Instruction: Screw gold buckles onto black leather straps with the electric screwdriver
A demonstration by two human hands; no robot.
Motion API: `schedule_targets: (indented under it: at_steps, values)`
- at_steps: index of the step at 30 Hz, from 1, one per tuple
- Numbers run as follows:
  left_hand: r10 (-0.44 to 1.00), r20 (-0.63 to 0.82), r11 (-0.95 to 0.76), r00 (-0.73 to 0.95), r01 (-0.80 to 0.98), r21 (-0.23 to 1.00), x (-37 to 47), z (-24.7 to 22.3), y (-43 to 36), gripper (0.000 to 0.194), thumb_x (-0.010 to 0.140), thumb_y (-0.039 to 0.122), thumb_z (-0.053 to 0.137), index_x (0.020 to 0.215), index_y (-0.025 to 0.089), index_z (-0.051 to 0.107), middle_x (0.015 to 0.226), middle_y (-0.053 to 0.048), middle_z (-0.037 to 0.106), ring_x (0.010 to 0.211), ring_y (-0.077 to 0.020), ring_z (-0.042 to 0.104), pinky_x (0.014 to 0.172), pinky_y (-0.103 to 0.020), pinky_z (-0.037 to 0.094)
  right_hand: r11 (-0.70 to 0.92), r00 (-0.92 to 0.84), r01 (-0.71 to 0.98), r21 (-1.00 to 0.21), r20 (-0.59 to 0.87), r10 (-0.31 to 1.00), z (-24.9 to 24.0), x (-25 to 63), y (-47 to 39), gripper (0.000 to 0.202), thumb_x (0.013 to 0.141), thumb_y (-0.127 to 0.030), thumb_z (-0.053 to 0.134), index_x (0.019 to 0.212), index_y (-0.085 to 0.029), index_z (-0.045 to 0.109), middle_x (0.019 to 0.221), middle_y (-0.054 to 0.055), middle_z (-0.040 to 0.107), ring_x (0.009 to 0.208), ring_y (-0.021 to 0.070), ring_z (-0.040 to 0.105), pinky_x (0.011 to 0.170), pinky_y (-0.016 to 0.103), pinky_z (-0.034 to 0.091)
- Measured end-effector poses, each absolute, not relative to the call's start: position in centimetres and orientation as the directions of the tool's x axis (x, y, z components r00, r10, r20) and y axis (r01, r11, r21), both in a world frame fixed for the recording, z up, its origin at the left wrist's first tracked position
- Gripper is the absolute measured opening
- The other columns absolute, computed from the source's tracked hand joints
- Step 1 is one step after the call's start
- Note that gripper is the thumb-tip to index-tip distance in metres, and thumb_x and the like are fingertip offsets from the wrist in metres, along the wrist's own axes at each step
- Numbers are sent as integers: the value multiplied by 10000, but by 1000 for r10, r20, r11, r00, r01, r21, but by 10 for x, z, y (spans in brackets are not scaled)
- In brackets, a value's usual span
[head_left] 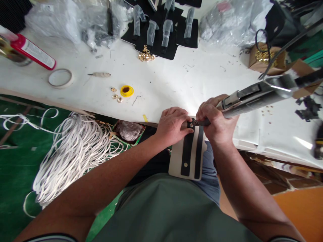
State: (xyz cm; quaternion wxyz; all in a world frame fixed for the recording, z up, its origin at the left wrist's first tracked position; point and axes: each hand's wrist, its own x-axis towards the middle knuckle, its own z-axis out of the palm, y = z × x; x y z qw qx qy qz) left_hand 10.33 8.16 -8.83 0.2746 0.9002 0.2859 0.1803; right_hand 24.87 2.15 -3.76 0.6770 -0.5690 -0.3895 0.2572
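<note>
My right hand (218, 121) is wrapped round the front of a grey, long-bodied power screwdriver (252, 97) with a cord at its rear. The tool's tip points left, at a round metal fitting on a black strap (186, 153). My left hand (173, 124) pinches that strap's upper end between thumb and fingers, close to the tip. The strap lies along a beige flat panel (174, 161) beside a second dark strip (199, 158). The panel hangs over the table's front edge onto my lap. Whether the tip sits in the fitting is hard to see.
On the white table (161, 87) are a yellow tape roll (127, 90), an awl (101, 74), gold fittings (146, 56), and black panels with plastic-wrapped handles (166, 33). A box of gold parts (264, 58) stands right. White cord (73, 158) is heaped at lower left.
</note>
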Motion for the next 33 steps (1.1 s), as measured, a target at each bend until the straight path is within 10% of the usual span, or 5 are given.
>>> schedule_targets:
  at_steps: [11,33]
  values:
    - [583,167,-712,795,401,577,101,-90,82,324,881,396,810,1197,356,751,1362,-19,682,1353,-280,528,1135,-469,361,198,571,106,-974,223,790,-38,251,16,469,779,-620,838,718,-264,538,619,-19,545,586,183,615,506,336,472]
    - [582,162,-710,797,400,580,102,-88,83,347,845,387,848,1175,312,772,1358,-42,697,1347,-291,545,1133,-474,373,381,424,171,-909,417,804,-51,251,22,354,962,-438,686,742,-278,461,601,-36,478,493,148,518,475,346,461]
